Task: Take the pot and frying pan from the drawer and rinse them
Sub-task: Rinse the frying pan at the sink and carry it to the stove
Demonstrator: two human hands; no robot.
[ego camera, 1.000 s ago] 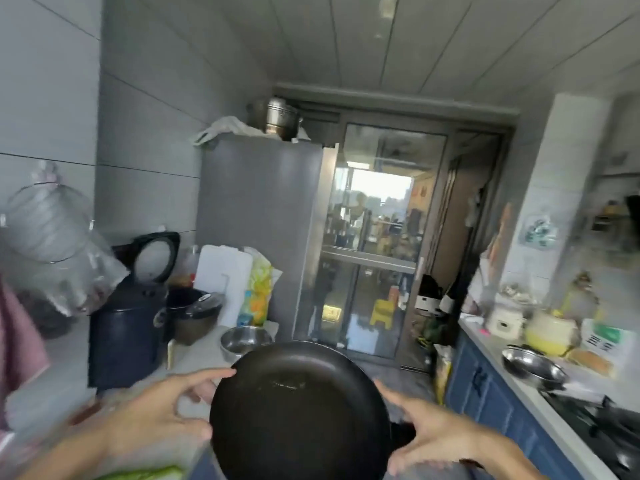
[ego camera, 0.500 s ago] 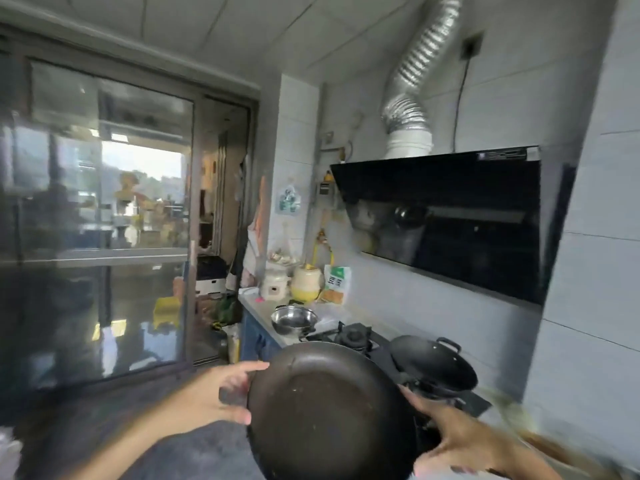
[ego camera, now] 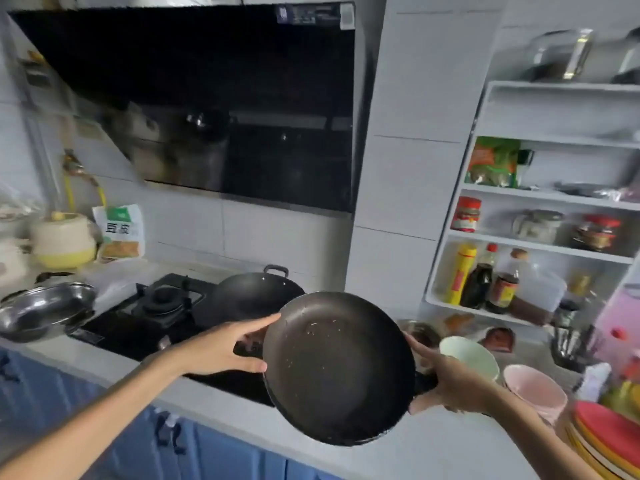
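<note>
I hold a round black frying pan (ego camera: 337, 370) in the air over the front edge of the counter, its inside tilted toward me and dotted with pale specks. My left hand (ego camera: 221, 348) grips its left rim, fingers behind and thumb in front. My right hand (ego camera: 450, 386) holds the right rim, where a dark stub of handle shows. A black wok (ego camera: 249, 296) with loop handles sits on the gas hob (ego camera: 162, 306) just behind the pan. No sink or drawer shows.
A steel bowl (ego camera: 45, 308) lies left of the hob. Green (ego camera: 471, 356) and pink (ego camera: 535, 389) bowls and stacked plates (ego camera: 602, 434) crowd the counter at right. White shelves (ego camera: 540, 251) hold bottles and jars. A black range hood (ego camera: 214, 105) hangs above; blue cabinet doors (ego camera: 194, 448) are below.
My view has swung right from the fridge and glass door to the hob and shelves. Both hands kept hold of the pan throughout the turn.
</note>
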